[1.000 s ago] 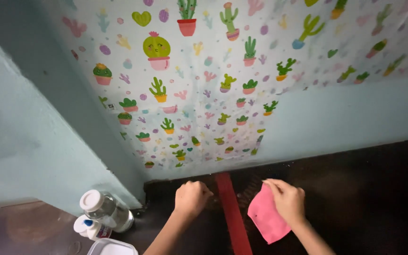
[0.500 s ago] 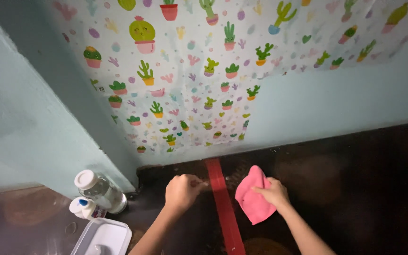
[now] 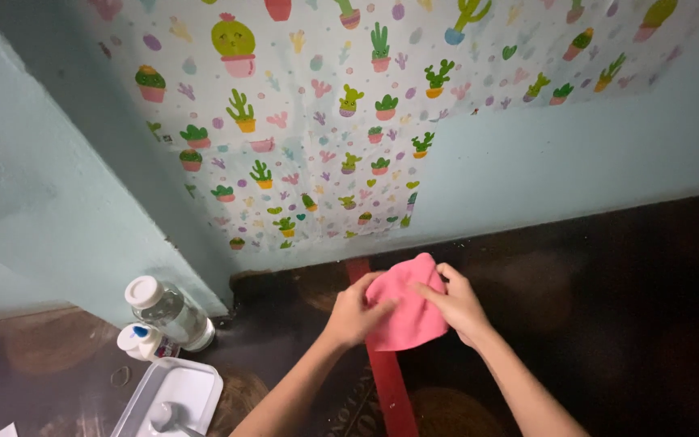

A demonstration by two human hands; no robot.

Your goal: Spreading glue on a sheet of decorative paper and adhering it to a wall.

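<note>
Below cactus-print wall sheet (image 3: 325,121), on dark floor (image 3: 608,307): pink cloth (image 3: 410,311) over red strip (image 3: 390,388). Left hand (image 3: 356,311) grips cloth at 9 o'clock, right hand (image 3: 459,303) pinches it at 3 o'clock. Clear bottle (image 3: 167,311), white tray (image 3: 175,396) at 8 o'clock.

a pink cloth (image 3: 408,311) is held between both hands over a dark floor (image 3: 608,324), just below a pale blue wall (image 3: 544,162). the left hand (image 3: 355,311) is closed on its left edge; the right hand (image 3: 456,306) is laid on its right side. a red strip (image 3: 387,388) is seen beneath the cloth. cactus-patterned paper (image 3: 325,121) is stuck to the wall. a clear jar with a white lid (image 3: 163,311), a small white bottle (image 3: 141,341) and a white tray (image 3: 173,396) are grouped at lower left.
</note>
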